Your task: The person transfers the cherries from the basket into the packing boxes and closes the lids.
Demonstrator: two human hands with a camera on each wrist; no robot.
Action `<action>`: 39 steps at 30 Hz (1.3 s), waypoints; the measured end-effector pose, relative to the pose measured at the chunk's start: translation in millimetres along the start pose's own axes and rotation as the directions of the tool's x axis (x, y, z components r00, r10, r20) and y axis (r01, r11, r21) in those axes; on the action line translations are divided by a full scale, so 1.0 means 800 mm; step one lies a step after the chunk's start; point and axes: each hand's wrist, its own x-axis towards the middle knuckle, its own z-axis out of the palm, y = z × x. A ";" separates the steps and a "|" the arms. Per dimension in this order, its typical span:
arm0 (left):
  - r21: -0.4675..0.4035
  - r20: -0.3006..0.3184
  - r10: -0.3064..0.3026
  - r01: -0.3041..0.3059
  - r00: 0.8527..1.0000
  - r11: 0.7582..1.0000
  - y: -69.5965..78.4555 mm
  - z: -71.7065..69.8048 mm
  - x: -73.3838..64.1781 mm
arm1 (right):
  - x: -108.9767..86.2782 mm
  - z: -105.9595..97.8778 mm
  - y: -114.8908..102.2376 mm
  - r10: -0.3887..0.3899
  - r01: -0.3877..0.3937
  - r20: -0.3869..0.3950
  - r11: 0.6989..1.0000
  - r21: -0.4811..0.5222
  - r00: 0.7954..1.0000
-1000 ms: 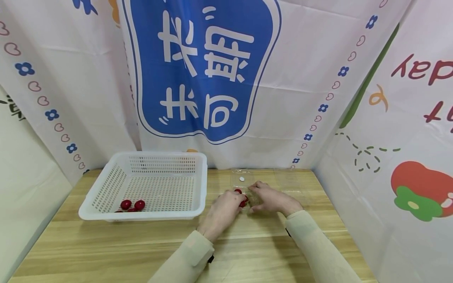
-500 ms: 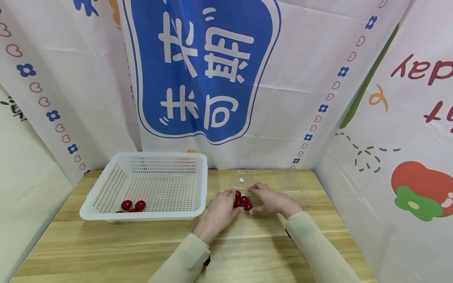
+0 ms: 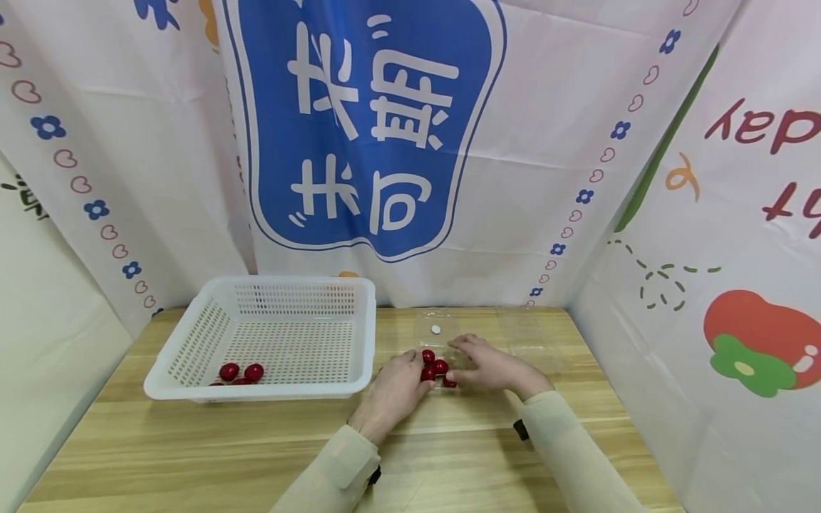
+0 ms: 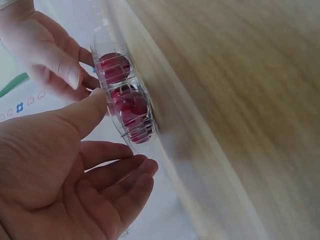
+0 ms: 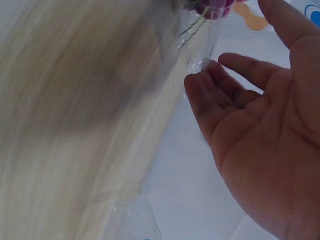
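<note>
- Wooden table (image 3: 192, 456), light-grained, fills the foreground; printed fabric sheets enclose it at the back and on both sides.
- Two cream sleeves (image 3: 571, 456) enter from the near edge and converge near the table's middle.
- Left hand (image 3: 393, 390): palm facing inward, fingers relaxed and only slightly bent; in the left wrist view its thumb tip (image 4: 95, 102) touches the wall of a clear plastic box (image 4: 131, 131). It grips nothing.
- Right hand (image 3: 492, 365): fingers extended and loosely spread, resting against the opposite side of the clear plastic box; in the right wrist view its fingertips (image 5: 202, 82) touch the transparent plastic. No closed grip is visible.
- Red fruits (image 3: 436, 369): a small cluster of round, glossy pieces inside the clear plastic box, lying between the two hands.
- Clear lid (image 3: 526, 331): a transparent plastic sheet lying flat just beyond the right hand; a small white round spot (image 3: 436, 329) shows beyond the cluster.
- White basket (image 3: 192, 349): perforated, well left of the hands; several more red fruits lie in its near left corner (image 3: 240, 372).
- Blue banner (image 3: 365, 128): white characters, hanging on the back wall.
</note>
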 end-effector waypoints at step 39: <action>-0.005 -0.007 -0.004 0.004 1.000 1.000 0.005 -0.006 0.000 | 0.049 -0.026 -0.008 0.359 -0.226 -0.127 0.785 0.577 0.925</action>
